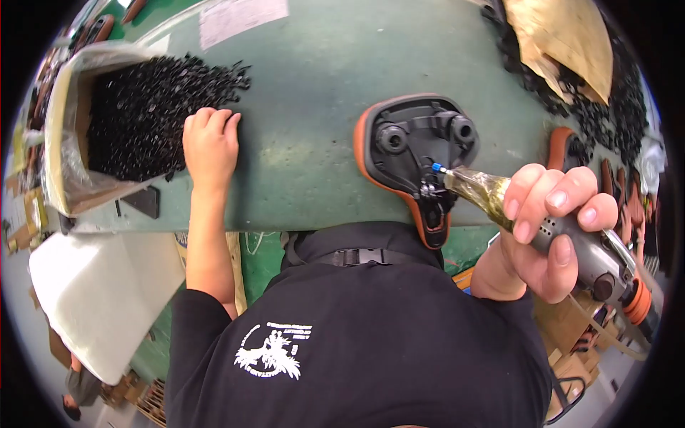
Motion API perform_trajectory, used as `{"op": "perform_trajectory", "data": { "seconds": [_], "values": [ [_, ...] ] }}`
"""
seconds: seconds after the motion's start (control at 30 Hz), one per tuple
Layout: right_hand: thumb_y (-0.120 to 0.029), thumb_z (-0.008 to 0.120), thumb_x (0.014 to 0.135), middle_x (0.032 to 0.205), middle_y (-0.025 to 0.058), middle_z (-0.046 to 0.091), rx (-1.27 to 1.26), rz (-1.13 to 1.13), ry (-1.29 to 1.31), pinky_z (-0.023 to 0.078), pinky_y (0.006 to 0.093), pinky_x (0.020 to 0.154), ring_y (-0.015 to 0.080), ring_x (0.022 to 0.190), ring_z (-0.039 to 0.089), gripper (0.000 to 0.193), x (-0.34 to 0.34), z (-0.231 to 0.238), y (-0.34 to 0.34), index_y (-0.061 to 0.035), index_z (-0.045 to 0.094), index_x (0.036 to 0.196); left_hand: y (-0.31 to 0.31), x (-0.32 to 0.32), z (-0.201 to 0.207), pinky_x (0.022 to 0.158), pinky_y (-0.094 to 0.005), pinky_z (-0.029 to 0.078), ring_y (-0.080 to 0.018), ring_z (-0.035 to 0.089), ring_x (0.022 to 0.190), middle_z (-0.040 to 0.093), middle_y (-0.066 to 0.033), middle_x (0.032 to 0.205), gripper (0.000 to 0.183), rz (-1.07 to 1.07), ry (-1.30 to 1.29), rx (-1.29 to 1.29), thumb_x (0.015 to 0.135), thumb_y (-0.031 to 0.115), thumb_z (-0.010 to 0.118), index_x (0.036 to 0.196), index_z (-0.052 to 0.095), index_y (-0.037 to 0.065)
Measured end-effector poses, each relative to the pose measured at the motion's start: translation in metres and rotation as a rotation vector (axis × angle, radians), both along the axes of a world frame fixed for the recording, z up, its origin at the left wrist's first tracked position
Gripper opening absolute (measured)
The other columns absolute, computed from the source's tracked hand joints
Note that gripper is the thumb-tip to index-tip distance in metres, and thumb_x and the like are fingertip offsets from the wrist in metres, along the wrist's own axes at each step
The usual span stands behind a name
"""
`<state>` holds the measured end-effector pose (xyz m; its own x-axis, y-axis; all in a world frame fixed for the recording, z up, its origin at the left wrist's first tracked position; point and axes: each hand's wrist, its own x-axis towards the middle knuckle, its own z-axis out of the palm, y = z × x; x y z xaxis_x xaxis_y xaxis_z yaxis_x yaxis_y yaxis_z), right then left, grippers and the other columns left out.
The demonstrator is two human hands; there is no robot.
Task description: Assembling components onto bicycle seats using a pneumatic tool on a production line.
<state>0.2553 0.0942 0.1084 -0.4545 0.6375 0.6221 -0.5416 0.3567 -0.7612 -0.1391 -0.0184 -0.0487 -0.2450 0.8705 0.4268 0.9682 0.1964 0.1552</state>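
A bicycle saddle (421,160) lies upside down on the green table, its black underside showing inside an orange-brown rim and its narrow nose toward me. My right hand (560,221) is wrapped round a grey air screwdriver (581,257) whose front is bound in clear yellowish tape. The blue-ended tip (439,168) of the tool is over the middle of the saddle; whether it touches cannot be told. At the right edge of a heap of small black parts (153,107), my left hand (212,146) has its fingers curled together. What they hold, if anything, is hidden.
The heap spills from a plastic-lined box (68,143) lying open at the left. At the far right a brown paper sheet (564,43) covers part of more black pieces, near another saddle (564,148). A paper sheet (239,20) lies at the back; a hose trails from the screwdriver.
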Motion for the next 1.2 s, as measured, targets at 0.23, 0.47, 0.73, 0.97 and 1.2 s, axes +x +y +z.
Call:
{"op": "perform_trajectory", "data": {
  "seconds": [0.23,0.47,0.73,0.97,1.2],
  "values": [
    [-0.007,0.067,0.089,0.112,0.0087,0.063,0.003,-0.087,0.115,0.056,0.0289,0.068,0.0134,0.072,0.067,0.028,0.028,0.02,-0.024,-0.0084,0.058,0.116,0.037,0.142,0.082,0.088,-0.0342,0.059,-0.0201,0.073,0.097,0.073,-0.0122,0.108,0.02,-0.71,-1.742,-0.144,0.1,-0.003,0.066,0.12,0.069,-0.003],
    [0.0,0.071,0.091,0.109,0.0101,0.067,0.061,-0.029,0.176,0.062,0.033,0.069,0.0178,0.072,0.071,0.033,0.051,0.019,-0.028,-0.0077,0.054,0.118,0.053,0.208,0.076,0.081,-0.0336,0.062,-0.023,0.074,0.09,0.07,-0.0178,0.111,0.023,-0.969,-2.234,-0.454,0.094,-0.008,0.072,0.117,0.074,-0.007],
    [-0.001,0.07,0.093,0.108,0.013,0.067,0.005,-0.147,0.138,0.061,0.0358,0.069,0.0193,0.075,0.071,0.033,0.062,0.014,-0.032,-0.0086,0.051,0.119,0.079,0.213,0.089,0.078,-0.0348,0.063,-0.0245,0.075,0.089,0.072,-0.0191,0.105,0.021,-1.143,-1.785,-0.467,0.095,0.004,0.076,0.111,0.075,-0.009],
    [-0.003,0.064,0.094,0.115,0.0141,0.06,0.223,-0.216,0.067,0.058,0.0353,0.073,0.0165,0.076,0.066,0.039,0.064,0.026,-0.008,-0.0098,0.048,0.129,0.179,0.191,0.09,0.102,-0.0474,0.051,-0.0365,0.061,0.121,0.063,-0.0146,0.127,0.073,-1.169,-0.405,-0.279,0.061,0.017,0.094,0.126,0.064,0.004],
    [0.001,0.057,0.093,0.118,0.0178,0.058,0.087,-0.293,-0.026,0.056,0.0394,0.078,0.0182,0.079,0.066,0.043,0.082,0.004,-0.025,-0.0091,0.045,0.132,0.209,0.197,0.048,0.107,-0.0429,0.054,-0.0341,0.065,0.126,0.068,-0.0155,0.134,0.053,-1.399,-0.66,-0.548,0.064,0.008,0.089,0.113,0.07,0.001]
  ]
}}
